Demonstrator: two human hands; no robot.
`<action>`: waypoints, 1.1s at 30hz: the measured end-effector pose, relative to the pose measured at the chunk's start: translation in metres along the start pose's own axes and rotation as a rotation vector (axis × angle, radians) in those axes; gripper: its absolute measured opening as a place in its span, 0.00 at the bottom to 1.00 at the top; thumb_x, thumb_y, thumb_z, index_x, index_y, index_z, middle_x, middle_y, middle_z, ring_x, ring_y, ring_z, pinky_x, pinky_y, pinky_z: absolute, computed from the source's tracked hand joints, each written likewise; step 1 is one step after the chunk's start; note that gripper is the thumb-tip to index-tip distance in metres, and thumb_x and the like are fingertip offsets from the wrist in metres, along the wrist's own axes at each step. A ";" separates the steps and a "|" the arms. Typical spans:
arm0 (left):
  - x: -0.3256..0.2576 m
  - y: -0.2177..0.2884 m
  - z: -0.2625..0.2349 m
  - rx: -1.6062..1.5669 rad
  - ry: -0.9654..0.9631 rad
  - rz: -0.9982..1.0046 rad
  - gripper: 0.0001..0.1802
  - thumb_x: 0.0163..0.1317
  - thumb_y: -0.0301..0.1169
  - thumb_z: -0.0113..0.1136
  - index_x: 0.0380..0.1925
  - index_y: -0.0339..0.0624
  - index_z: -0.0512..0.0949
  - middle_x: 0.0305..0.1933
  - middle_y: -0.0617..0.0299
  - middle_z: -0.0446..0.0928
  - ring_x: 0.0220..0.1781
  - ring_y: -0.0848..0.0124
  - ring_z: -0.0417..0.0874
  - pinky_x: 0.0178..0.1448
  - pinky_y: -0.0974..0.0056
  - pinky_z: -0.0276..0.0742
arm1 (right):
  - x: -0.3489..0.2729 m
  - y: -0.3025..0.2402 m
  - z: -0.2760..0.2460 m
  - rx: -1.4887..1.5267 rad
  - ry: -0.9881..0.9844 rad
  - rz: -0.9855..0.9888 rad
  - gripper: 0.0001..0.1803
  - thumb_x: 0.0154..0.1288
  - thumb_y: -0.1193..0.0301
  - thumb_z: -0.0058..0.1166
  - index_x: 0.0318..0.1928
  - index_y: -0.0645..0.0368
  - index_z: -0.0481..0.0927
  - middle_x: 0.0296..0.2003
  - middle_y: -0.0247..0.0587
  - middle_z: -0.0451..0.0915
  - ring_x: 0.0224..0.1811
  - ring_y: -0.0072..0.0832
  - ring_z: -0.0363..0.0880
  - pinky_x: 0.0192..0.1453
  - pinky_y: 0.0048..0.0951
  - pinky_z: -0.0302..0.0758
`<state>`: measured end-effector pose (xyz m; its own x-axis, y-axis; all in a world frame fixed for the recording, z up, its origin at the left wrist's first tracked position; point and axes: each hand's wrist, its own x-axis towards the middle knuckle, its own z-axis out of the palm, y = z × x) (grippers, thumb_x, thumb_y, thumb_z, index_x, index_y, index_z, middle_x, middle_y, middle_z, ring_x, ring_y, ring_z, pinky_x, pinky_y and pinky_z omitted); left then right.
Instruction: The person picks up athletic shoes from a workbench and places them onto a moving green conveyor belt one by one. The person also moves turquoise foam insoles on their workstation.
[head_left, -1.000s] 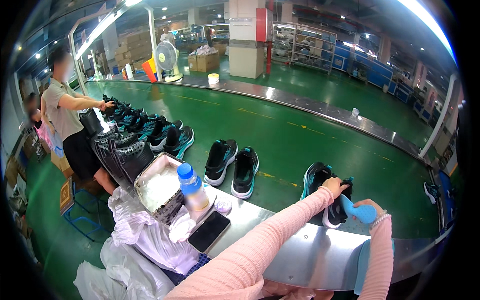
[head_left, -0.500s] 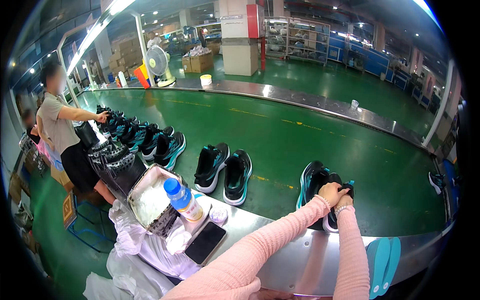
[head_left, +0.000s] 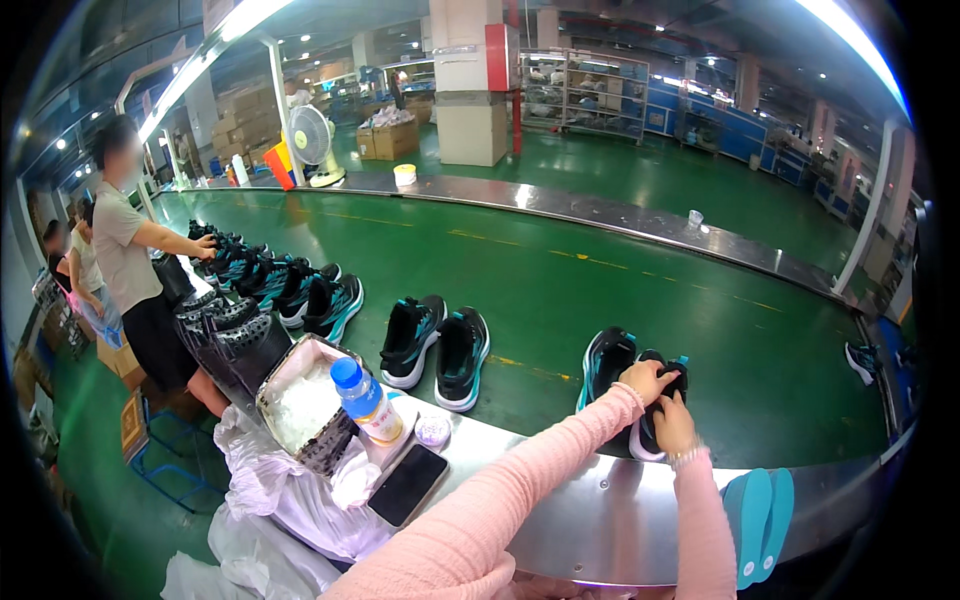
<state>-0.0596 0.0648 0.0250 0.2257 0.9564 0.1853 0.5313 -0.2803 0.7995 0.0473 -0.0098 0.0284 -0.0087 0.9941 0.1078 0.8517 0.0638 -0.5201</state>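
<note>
A black and teal sneaker [head_left: 647, 440] with a white sole stands on the green conveyor belt [head_left: 540, 300] in front of me. My left hand [head_left: 648, 380] grips it at the upper opening, fingers bent over the collar. My right hand [head_left: 676, 424] is closed on its right side, the fingertips near the left hand's. Both hands partly cover the shoe. Just left of it, its matching sneaker [head_left: 604, 362] stands upright, touched by neither hand. Two teal insoles [head_left: 757, 515] lie on the metal edge beside my right forearm.
Another sneaker pair [head_left: 461, 360] stands left on the belt, beyond it a row of several more [head_left: 330, 305]. On the near metal ledge [head_left: 560, 510] are a phone [head_left: 408, 485], a blue-capped bottle [head_left: 367, 402] and a box [head_left: 300, 395]. A co-worker [head_left: 130, 240] stands at left.
My right hand has drawn back slightly toward me and apart from the left, which stays at the sneaker's opening. The view has shifted a little.
</note>
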 end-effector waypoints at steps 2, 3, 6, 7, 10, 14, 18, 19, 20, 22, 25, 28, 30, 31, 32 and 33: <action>-0.003 -0.022 0.014 0.107 0.398 0.364 0.22 0.52 0.39 0.57 0.44 0.37 0.70 0.47 0.47 0.70 0.51 0.53 0.69 0.53 0.60 0.67 | -0.055 -0.020 -0.031 0.064 0.150 -0.253 0.14 0.52 0.74 0.49 0.42 0.61 0.74 0.54 0.54 0.65 0.55 0.48 0.64 0.57 0.39 0.62; -0.013 -0.004 0.001 0.131 0.425 0.548 0.20 0.50 0.31 0.56 0.44 0.37 0.68 0.48 0.49 0.66 0.53 0.54 0.65 0.56 0.60 0.64 | -0.084 -0.020 -0.055 0.038 0.131 -0.242 0.15 0.51 0.77 0.49 0.43 0.61 0.73 0.57 0.51 0.61 0.58 0.47 0.61 0.60 0.39 0.59; -0.029 0.021 -0.007 0.254 0.023 0.692 0.14 0.48 0.25 0.53 0.38 0.36 0.70 0.42 0.52 0.68 0.48 0.57 0.69 0.52 0.61 0.68 | -0.154 0.034 -0.092 -0.105 0.314 -0.083 0.20 0.48 0.78 0.51 0.46 0.61 0.71 0.56 0.48 0.63 0.59 0.46 0.59 0.62 0.39 0.55; -0.031 0.025 0.000 0.431 -0.059 0.589 0.12 0.45 0.24 0.54 0.33 0.35 0.74 0.38 0.52 0.73 0.43 0.57 0.75 0.45 0.62 0.73 | -0.170 0.053 -0.098 -0.082 0.363 -0.017 0.20 0.49 0.78 0.49 0.47 0.61 0.70 0.57 0.47 0.63 0.59 0.45 0.58 0.63 0.38 0.54; -0.032 0.047 0.008 0.748 -0.355 0.446 0.05 0.43 0.25 0.53 0.18 0.39 0.79 0.23 0.52 0.78 0.30 0.57 0.81 0.35 0.61 0.77 | -0.204 0.095 -0.116 -0.226 0.300 0.076 0.23 0.47 0.78 0.50 0.49 0.61 0.68 0.57 0.49 0.61 0.60 0.46 0.58 0.63 0.38 0.54; 0.030 -0.036 0.089 1.210 -0.263 0.510 0.17 0.52 0.48 0.50 0.21 0.50 0.81 0.26 0.58 0.79 0.28 0.64 0.80 0.31 0.56 0.74 | -0.218 0.112 -0.102 -0.147 0.279 0.060 0.25 0.45 0.77 0.52 0.49 0.61 0.68 0.57 0.50 0.62 0.59 0.46 0.58 0.63 0.38 0.55; 0.036 -0.009 0.085 1.399 -0.502 0.348 0.20 0.55 0.53 0.47 0.33 0.54 0.81 0.40 0.61 0.78 0.40 0.70 0.79 0.39 0.58 0.74 | -0.210 0.119 -0.098 -0.049 0.342 0.165 0.22 0.43 0.77 0.55 0.44 0.62 0.71 0.55 0.49 0.64 0.59 0.46 0.60 0.61 0.39 0.57; 0.028 0.025 0.070 1.296 -0.744 0.303 0.17 0.52 0.46 0.53 0.40 0.57 0.78 0.46 0.66 0.75 0.46 0.71 0.75 0.49 0.59 0.68 | -0.214 0.126 -0.100 -0.049 0.355 0.199 0.22 0.43 0.77 0.55 0.44 0.62 0.71 0.55 0.49 0.64 0.59 0.46 0.60 0.61 0.39 0.57; 0.025 0.028 0.065 1.246 -0.853 0.262 0.18 0.51 0.43 0.55 0.43 0.58 0.76 0.49 0.69 0.74 0.49 0.72 0.74 0.53 0.60 0.66 | -0.215 0.124 -0.102 -0.060 0.358 0.192 0.22 0.43 0.77 0.55 0.44 0.62 0.71 0.55 0.49 0.64 0.58 0.46 0.60 0.61 0.39 0.57; 0.030 -0.004 0.073 1.216 -0.782 0.351 0.15 0.53 0.41 0.52 0.42 0.56 0.77 0.47 0.68 0.75 0.48 0.73 0.75 0.53 0.63 0.66 | -0.212 0.118 -0.102 -0.068 0.362 0.169 0.22 0.43 0.77 0.55 0.44 0.62 0.71 0.55 0.49 0.64 0.58 0.46 0.60 0.61 0.39 0.57; 0.055 -0.077 0.089 1.291 -0.638 0.438 0.14 0.55 0.41 0.47 0.38 0.53 0.79 0.43 0.66 0.77 0.44 0.73 0.76 0.50 0.66 0.69 | -0.208 0.112 -0.098 -0.054 0.349 0.124 0.22 0.43 0.76 0.55 0.44 0.62 0.71 0.55 0.49 0.64 0.58 0.46 0.60 0.61 0.39 0.57; 0.061 -0.117 0.076 1.448 -0.756 0.277 0.15 0.51 0.40 0.55 0.40 0.53 0.78 0.47 0.70 0.74 0.48 0.76 0.73 0.53 0.67 0.67 | -0.207 0.111 -0.096 -0.059 0.342 0.103 0.22 0.43 0.76 0.55 0.44 0.62 0.71 0.55 0.49 0.64 0.59 0.46 0.59 0.61 0.39 0.57; 0.057 -0.085 0.083 1.378 -0.782 0.311 0.16 0.51 0.39 0.55 0.40 0.53 0.78 0.48 0.69 0.73 0.49 0.74 0.73 0.53 0.65 0.67 | -0.210 0.116 -0.099 -0.086 0.360 0.158 0.22 0.44 0.76 0.55 0.44 0.62 0.71 0.55 0.48 0.64 0.59 0.46 0.59 0.62 0.39 0.56; 0.049 -0.055 0.083 1.333 -0.785 0.359 0.16 0.50 0.39 0.55 0.41 0.53 0.78 0.48 0.68 0.73 0.49 0.74 0.73 0.54 0.65 0.67 | -0.213 0.120 -0.101 -0.097 0.366 0.173 0.22 0.44 0.76 0.55 0.44 0.62 0.71 0.55 0.48 0.64 0.59 0.46 0.59 0.62 0.39 0.56; 0.041 -0.037 0.075 1.312 -0.789 0.377 0.16 0.50 0.39 0.55 0.41 0.53 0.78 0.48 0.67 0.73 0.50 0.73 0.72 0.54 0.64 0.67 | -0.214 0.121 -0.101 -0.098 0.369 0.164 0.22 0.44 0.76 0.55 0.44 0.61 0.71 0.55 0.48 0.64 0.59 0.46 0.59 0.62 0.39 0.56; 0.032 -0.022 0.067 1.291 -0.789 0.391 0.17 0.50 0.38 0.55 0.42 0.53 0.78 0.49 0.67 0.73 0.50 0.72 0.72 0.54 0.63 0.67 | -0.215 0.120 -0.102 -0.099 0.370 0.151 0.22 0.44 0.76 0.55 0.44 0.61 0.71 0.55 0.48 0.64 0.59 0.46 0.59 0.62 0.39 0.56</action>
<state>-0.0094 0.0961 -0.0255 0.6471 0.6433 -0.4093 0.5613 -0.7652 -0.3152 0.2051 -0.2244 0.0288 0.2941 0.8920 0.3434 0.8754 -0.1072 -0.4713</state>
